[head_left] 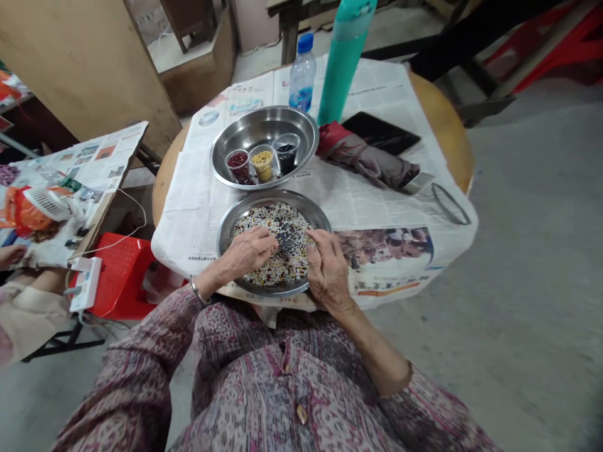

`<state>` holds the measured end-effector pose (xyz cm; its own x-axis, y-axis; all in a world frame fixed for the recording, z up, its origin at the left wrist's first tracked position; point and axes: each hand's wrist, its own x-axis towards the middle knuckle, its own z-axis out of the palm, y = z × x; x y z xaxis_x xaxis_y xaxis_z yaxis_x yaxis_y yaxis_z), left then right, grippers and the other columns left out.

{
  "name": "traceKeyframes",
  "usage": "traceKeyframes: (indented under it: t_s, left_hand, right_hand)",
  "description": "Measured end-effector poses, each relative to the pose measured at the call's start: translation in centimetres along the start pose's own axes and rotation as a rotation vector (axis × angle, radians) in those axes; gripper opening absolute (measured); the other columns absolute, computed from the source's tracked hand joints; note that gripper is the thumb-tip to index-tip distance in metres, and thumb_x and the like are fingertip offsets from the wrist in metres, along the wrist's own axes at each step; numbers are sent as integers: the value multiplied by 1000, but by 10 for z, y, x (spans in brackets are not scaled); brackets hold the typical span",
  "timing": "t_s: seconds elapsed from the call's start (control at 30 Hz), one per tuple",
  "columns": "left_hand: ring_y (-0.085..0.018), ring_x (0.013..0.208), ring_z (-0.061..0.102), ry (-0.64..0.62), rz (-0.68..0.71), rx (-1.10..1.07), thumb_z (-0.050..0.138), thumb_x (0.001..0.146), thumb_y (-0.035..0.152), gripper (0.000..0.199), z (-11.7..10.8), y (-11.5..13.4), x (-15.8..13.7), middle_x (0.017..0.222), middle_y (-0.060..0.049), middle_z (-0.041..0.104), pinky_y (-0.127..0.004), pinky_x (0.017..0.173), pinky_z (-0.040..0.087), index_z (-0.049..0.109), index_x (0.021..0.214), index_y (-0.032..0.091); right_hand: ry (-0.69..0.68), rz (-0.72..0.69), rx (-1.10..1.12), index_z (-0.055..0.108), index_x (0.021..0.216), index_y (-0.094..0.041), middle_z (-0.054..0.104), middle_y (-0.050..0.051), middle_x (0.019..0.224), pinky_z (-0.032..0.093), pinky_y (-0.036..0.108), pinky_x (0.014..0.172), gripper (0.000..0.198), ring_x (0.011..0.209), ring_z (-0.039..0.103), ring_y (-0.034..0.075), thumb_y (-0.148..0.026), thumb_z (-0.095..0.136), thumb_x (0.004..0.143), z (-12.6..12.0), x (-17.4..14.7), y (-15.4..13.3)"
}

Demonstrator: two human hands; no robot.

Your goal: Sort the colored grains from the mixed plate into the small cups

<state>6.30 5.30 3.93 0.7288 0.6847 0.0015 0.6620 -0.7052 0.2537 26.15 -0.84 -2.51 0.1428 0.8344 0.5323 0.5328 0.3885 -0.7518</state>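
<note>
grains [294, 258] lie between left grip [254, 249] and right grip [328, 267], in metal pan [277, 291]

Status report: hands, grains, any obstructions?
Left hand, right hand at mixed grains; grip contents unclear. Grains spread across near steel basin. No obstruction visible.

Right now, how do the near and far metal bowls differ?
The near bowl holds loose, mixed grains; the far bowl holds three cups of red, yellow and black pieces. The left hand and right hand are at the near bowl; neither touches the far bowl. Both are round, shiny and set on newspaper.
</note>
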Motion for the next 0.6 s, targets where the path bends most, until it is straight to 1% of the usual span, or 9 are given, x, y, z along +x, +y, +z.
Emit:
traceKeyframes:
  t_s: [0.07, 0.13, 0.2, 0.27, 0.3, 0.33, 0.43, 0.5, 0.6]
  left_hand:
    - [-20, 103, 55, 101, -115, 30, 47, 100, 21, 17, -3, -11, -8, 104, -5, 61, -37, 98, 48, 64, 102, 21]
    - [-23, 112, 52, 192, -221, 74, 54, 99, 29, 15, -4, -18, -8, 114, -8, 59, -42, 103, 46, 64, 108, 21]
    - [-29, 121, 48, 230, -301, 107, 64, 94, 38, 35, -2, -20, 2, 127, -12, 54, -48, 105, 45, 59, 122, 19]
    - [-33, 124, 46, 212, -348, 107, 70, 89, 44, 56, 1, -15, 17, 135, -16, 49, -51, 103, 46, 52, 133, 16]
    - [-34, 123, 47, 188, -355, 95, 72, 87, 45, 59, 2, -11, 25, 136, -16, 49, -52, 102, 47, 52, 134, 16]
    - [-34, 122, 48, 160, -332, 77, 71, 88, 43, 54, 3, -6, 31, 134, -16, 50, -51, 101, 47, 54, 132, 16]
    - [-24, 110, 57, 14, -159, -28, 59, 96, 24, 20, 2, 10, 40, 116, -9, 59, -41, 98, 50, 62, 114, 18]
    - [-19, 101, 60, -91, -74, -74, 51, 98, 17, 15, -1, 19, 33, 106, -6, 61, -35, 92, 52, 64, 106, 18]
    - [-17, 95, 61, -156, -33, -89, 48, 101, 22, 17, -11, 26, 7, 100, -4, 61, -31, 85, 52, 65, 102, 20]
  right_hand:
    - [4, -6, -1, 61, 128, -23, 64, 12, 123, 49, 48, 105, 35, 121, 59, 26, -33, 40, 102, 0, 0, 0]
    - [7, -13, -5, 61, 127, -22, 64, 13, 123, 49, 48, 104, 35, 120, 59, 26, -33, 40, 102, 0, 0, 0]
    - [9, -17, -10, 61, 127, -22, 65, 13, 122, 49, 47, 104, 34, 120, 59, 25, -33, 40, 102, 0, 0, 0]
    - [12, -19, -12, 62, 127, -22, 65, 12, 122, 49, 48, 103, 34, 119, 59, 25, -33, 41, 102, 1, 0, 1]
    - [12, -18, -13, 62, 127, -23, 65, 12, 122, 49, 48, 103, 34, 119, 60, 26, -33, 41, 102, 1, 0, 1]
    - [12, -16, -13, 62, 127, -23, 65, 12, 122, 49, 49, 103, 34, 119, 60, 26, -33, 41, 102, 1, 0, 1]
    - [5, -3, -12, 61, 127, -23, 65, 12, 122, 49, 51, 104, 35, 119, 59, 26, -34, 40, 102, 1, 0, 2]
    - [2, 2, -9, 61, 127, -23, 65, 12, 122, 49, 52, 104, 35, 119, 59, 26, -35, 39, 102, 1, 0, 1]
    - [-5, 3, -5, 60, 128, -24, 65, 12, 123, 49, 53, 104, 35, 120, 59, 26, -35, 39, 102, 0, 1, 0]
